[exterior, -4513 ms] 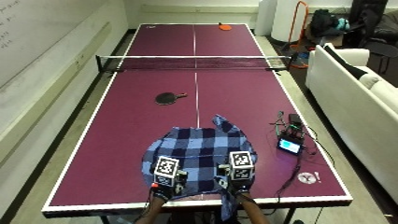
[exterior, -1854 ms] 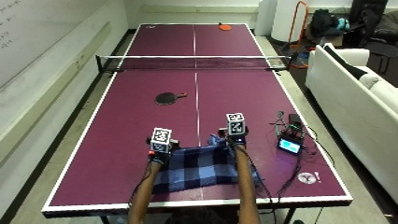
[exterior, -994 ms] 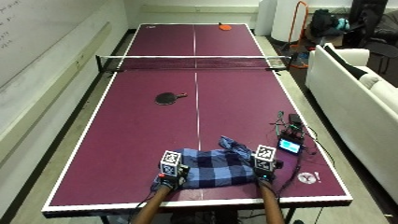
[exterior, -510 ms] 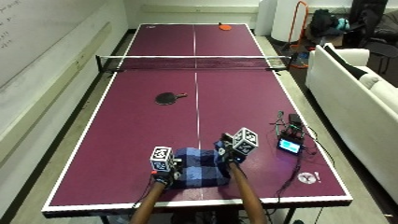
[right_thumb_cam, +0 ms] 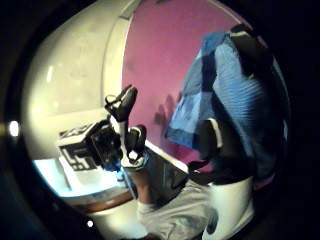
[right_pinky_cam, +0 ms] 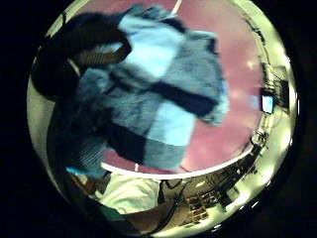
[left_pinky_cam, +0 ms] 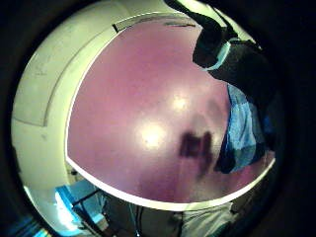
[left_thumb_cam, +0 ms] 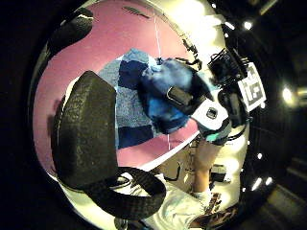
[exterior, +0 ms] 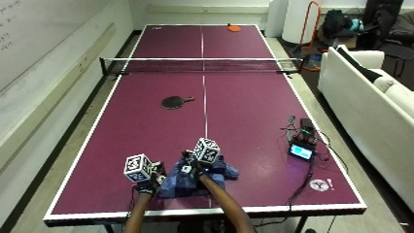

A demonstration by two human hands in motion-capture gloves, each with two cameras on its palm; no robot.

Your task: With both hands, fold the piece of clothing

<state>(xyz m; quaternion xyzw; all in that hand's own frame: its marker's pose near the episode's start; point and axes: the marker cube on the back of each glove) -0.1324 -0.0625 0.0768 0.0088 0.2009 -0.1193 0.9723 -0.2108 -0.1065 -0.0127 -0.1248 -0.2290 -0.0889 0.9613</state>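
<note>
shirt: blue plaid shirt [exterior: 194, 179], bunched btwn hands
R hand [exterior: 194, 167]: fingers curled round shirt fold
L hand [exterior: 152, 180]: fingers spread, nothing held, beside shirt edge

Outside view high behind the person, facing down the table [exterior: 259, 121], palm views close, all sharing its near end

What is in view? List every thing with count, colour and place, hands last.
table: one, maroon with white lines, fills the room's middle
net: one, dark, across the table
shirt: one, blue plaid, bunched near the table's near edge
black paddle: one, left of the centre line
orange paddle: one, far end
device: one, lit blue screen, cabled, right side
sofa: one, white, right of table
left hand: black glove, at shirt's left edge
right hand: black glove, grips the shirt
</note>
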